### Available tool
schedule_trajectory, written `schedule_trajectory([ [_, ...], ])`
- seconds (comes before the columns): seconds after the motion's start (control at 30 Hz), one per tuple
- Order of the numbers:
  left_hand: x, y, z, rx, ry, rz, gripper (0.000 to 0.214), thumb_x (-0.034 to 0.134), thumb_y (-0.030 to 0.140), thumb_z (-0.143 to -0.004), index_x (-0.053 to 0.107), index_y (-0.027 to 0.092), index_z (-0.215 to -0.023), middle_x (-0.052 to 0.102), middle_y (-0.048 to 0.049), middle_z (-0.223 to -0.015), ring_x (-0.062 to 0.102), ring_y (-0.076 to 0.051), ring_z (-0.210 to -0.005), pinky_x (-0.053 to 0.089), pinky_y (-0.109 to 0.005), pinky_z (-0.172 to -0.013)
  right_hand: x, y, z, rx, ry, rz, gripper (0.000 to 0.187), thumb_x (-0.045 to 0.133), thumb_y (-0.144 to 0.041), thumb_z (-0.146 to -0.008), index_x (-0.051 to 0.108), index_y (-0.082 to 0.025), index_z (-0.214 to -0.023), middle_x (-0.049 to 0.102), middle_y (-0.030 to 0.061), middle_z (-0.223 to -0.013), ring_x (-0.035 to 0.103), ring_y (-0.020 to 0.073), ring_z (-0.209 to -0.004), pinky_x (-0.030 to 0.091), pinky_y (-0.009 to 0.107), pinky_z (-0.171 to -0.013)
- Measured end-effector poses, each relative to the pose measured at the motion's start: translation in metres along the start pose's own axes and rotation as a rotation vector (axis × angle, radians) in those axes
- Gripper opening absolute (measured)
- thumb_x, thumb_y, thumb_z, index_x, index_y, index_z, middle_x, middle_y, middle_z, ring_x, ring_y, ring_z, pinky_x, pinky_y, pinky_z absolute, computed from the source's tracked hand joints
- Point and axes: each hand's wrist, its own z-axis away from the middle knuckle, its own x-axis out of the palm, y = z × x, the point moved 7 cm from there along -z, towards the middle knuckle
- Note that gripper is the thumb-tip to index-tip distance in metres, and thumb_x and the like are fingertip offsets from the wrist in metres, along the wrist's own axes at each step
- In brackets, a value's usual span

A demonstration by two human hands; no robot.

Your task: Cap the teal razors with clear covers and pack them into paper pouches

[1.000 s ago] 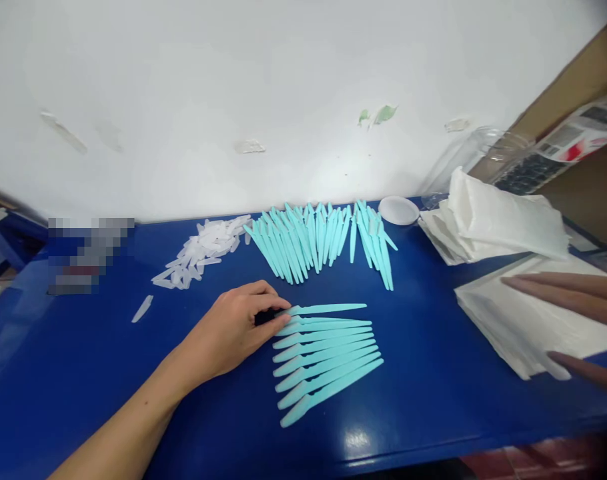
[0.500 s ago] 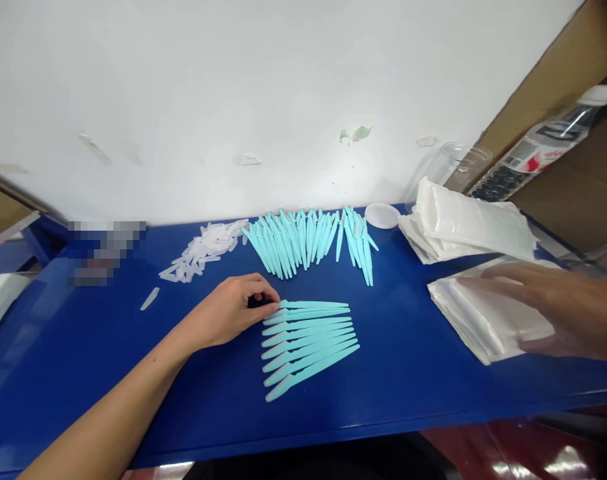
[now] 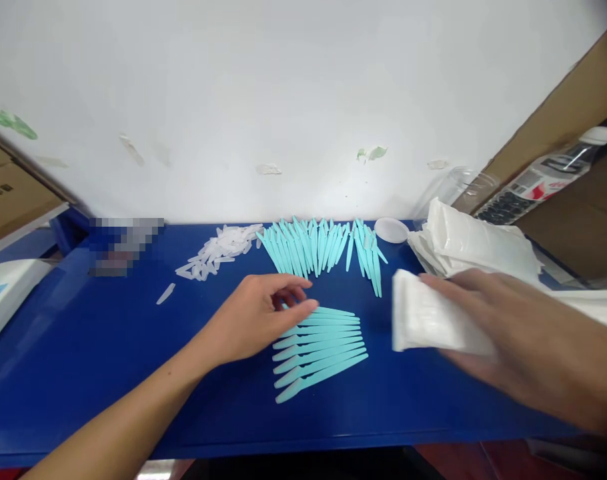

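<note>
Teal plastic handles [image 3: 319,347], laid flat in a tight row on the blue table [image 3: 83,360], sit at centre front with their narrow ends pointing right and their broad ends left. Left hand [image 3: 261,313] hovers over the left end of this row, fingers loosely spread and slightly curled, the fingertips [image 3: 308,305] at or just above the uppermost handle; it pinches nothing that can be seen, and contact cannot be confirmed. Right hand [image 3: 503,337] holds a white plastic bag [image 3: 426,320] just right of the row, fingers laid across the top and thumb beneath, so the grip is closed on the bag; the bag's left edge hangs free above the table, near the handle tips but apart from them. Behind the row, near the white wall [image 3: 283,87], a larger fan of teal handles [image 3: 321,248] lies spread out, touching one another. Left of that fan is a heap of small translucent white caps [image 3: 218,251], with one stray cap [image 3: 165,293] lying well apart to the left. A white round lid [image 3: 391,229] rests just right of the fan. A stack of white bags [image 3: 476,243] lies at the right rear, with a clear jar [image 3: 458,187] and a labelled plastic bottle [image 3: 538,180] lying behind it against brown cardboard [image 3: 558,110].
</note>
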Motion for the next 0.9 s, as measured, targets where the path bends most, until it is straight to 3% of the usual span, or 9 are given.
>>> schedule_trajectory([
  [0.1,0.018,0.022,0.008,-0.074,0.012,0.226,0.065,0.082,0.053,-0.074,0.064,0.025,-0.13,0.076,-0.0077,-0.107,0.071,-0.023,-0.082,0.057,-0.031,-0.064,-0.009,-0.054,-0.021,-0.119,-0.024,-0.034,0.074,0.066,-0.041,-0.085,0.042,-0.021,-0.152,0.064,0.0173,-0.122,0.063,0.0347,-0.103,0.056,0.051,-0.085],
  [0.2,0.026,0.033,0.01,-0.075,0.019,0.381,0.04,0.074,0.046,-0.085,0.068,0.021,-0.115,0.076,-0.0077,-0.099,0.071,-0.021,-0.077,0.055,-0.029,-0.06,-0.014,-0.083,-0.035,-0.132,-0.005,-0.078,0.074,0.063,-0.04,-0.088,0.036,-0.022,-0.154,0.062,0.0168,-0.128,0.061,0.0348,-0.108,0.055,0.051,-0.087],
  [0.27,0.026,0.037,0.007,-0.047,-0.016,0.527,0.026,0.066,0.041,-0.093,0.069,0.018,-0.103,0.075,-0.0066,-0.092,0.069,-0.018,-0.075,0.054,-0.027,-0.062,-0.015,-0.093,-0.042,-0.122,0.053,-0.098,0.088,0.067,-0.046,-0.085,0.026,-0.02,-0.158,0.054,0.0189,-0.142,0.055,0.0384,-0.123,0.051,0.055,-0.096],
  [0.37,0.019,0.041,0.0,0.006,-0.083,0.737,0.022,0.069,0.037,-0.092,0.067,0.016,-0.099,0.073,-0.0038,-0.087,0.067,-0.013,-0.072,0.054,-0.025,-0.064,-0.014,-0.1,-0.055,-0.083,0.161,-0.126,0.109,0.072,-0.044,-0.078,0.009,-0.011,-0.161,0.046,0.0252,-0.15,0.048,0.042,-0.134,0.045,0.059,-0.103],
  [0.43,0.008,0.038,-0.006,-0.007,-0.054,0.774,0.021,0.072,0.035,-0.089,0.064,0.017,-0.097,0.071,-0.002,-0.081,0.066,-0.012,-0.068,0.055,-0.024,-0.062,-0.015,-0.101,-0.065,-0.055,0.196,-0.185,0.098,0.067,-0.032,-0.081,0.013,-0.01,-0.159,0.05,0.0254,-0.147,0.053,0.039,-0.13,0.049,0.055,-0.1],
  [0.53,-0.008,0.024,-0.01,-0.074,-0.036,0.695,0.026,0.077,0.036,-0.085,0.062,0.018,-0.096,0.07,-0.0004,-0.074,0.066,-0.014,-0.064,0.056,-0.027,-0.06,-0.021,-0.096,-0.075,-0.033,0.168,-0.315,0.072,0.061,-0.021,-0.083,0.035,-0.017,-0.15,0.06,0.0168,-0.134,0.061,0.0329,-0.12,0.054,0.047,-0.094],
  [0.63,-0.02,0.007,-0.007,-0.03,-0.132,0.473,0.029,0.07,0.046,-0.09,0.067,0.019,-0.099,0.072,-0.0024,-0.08,0.067,-0.016,-0.069,0.055,-0.028,-0.062,-0.027,-0.091,-0.078,-0.052,0.087,-0.37,0.057,0.062,-0.017,-0.08,0.048,-0.022,-0.135,0.063,0.0103,-0.118,0.061,0.03,-0.113,0.055,0.043,-0.089],
  [0.77,-0.026,-0.025,0.0,0.082,-0.091,-0.178,0.028,0.065,0.046,-0.093,0.078,0.024,-0.103,0.073,-0.004,-0.097,0.065,-0.017,-0.074,0.048,-0.03,-0.066,-0.022,-0.088,-0.073,-0.064,-0.014,-0.344,0.059,0.064,-0.018,-0.078,0.047,-0.026,-0.134,0.059,0.0094,-0.124,0.059,0.0303,-0.114,0.054,0.043,-0.089],
  [0.9,-0.013,-0.045,-0.002,0.104,-0.052,-0.327,0.022,0.066,0.038,-0.091,0.081,0.024,-0.099,0.071,-0.0057,-0.109,0.066,-0.021,-0.082,0.047,-0.034,-0.073,-0.011,-0.081,-0.07,-0.025,-0.034,-0.309,0.073,0.066,-0.02,-0.074,0.039,-0.02,-0.142,0.058,0.0145,-0.128,0.053,0.0358,-0.123,0.05,0.05,-0.097],
])
